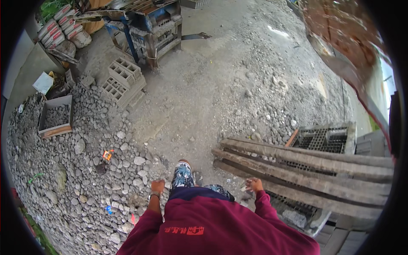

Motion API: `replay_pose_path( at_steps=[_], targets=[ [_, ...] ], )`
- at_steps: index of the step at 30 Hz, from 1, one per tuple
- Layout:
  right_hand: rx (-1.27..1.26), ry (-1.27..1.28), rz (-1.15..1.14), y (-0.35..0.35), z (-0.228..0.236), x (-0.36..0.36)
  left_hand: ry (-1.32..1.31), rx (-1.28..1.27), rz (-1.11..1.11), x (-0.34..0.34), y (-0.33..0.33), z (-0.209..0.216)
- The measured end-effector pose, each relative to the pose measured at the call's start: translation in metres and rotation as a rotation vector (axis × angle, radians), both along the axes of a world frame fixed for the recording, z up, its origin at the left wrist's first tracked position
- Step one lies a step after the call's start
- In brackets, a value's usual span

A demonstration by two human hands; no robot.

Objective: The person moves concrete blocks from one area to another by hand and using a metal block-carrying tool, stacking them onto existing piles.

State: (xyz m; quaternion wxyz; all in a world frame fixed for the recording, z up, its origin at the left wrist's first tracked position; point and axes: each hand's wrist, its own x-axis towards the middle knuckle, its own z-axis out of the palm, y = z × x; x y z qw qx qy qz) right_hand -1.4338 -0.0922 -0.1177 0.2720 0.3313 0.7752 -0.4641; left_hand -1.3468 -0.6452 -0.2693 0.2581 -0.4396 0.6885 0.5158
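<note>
My left hand (157, 185) hangs beside my left thigh, above the gravel, with a bracelet or watch at the wrist. Its fingers are curled in and no object shows in them. On the other side, my right hand (254, 185) hangs loosely, fingers partly bent and apart, holding nothing. It is nearest to a stack of long weathered wooden planks (297, 163), which lies to the right and does not appear to be touched. One shoe (184, 162) is forward on the grey dirt path.
Loose stones (85, 182) cover the left side, with a wooden box of gravel (56, 115) there. Concrete hollow blocks (123, 80) are stacked near a blue-framed machine (157, 25). Filled sacks (63, 27) lie far left. A plastic pallet (325, 138) lies under the planks; rusty sheet metal (348, 34) overhangs upper right.
</note>
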Motion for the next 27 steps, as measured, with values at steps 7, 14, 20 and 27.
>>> replay_pose_path(
  at_steps=[7, 14, 20, 27],
  targets=[
    [0.051, 0.182, 0.124, -0.066, 0.022, -0.313, 0.138, -0.248, -0.438, -0.143, -0.1, -0.021],
    [-0.036, -0.098, 0.01, -0.135, 0.088, -0.413, 0.141, -0.329, -0.448, -0.456, -0.157, 0.031],
    [0.252, -0.125, 0.173, -0.109, 0.054, -0.431, 0.516, -0.354, -0.412, -0.814, -0.157, 0.093],
    [0.346, -0.141, 0.296, -0.079, -0.023, -0.591, 0.589, -0.057, -0.278, -1.091, -0.084, 0.136]
  ],
)
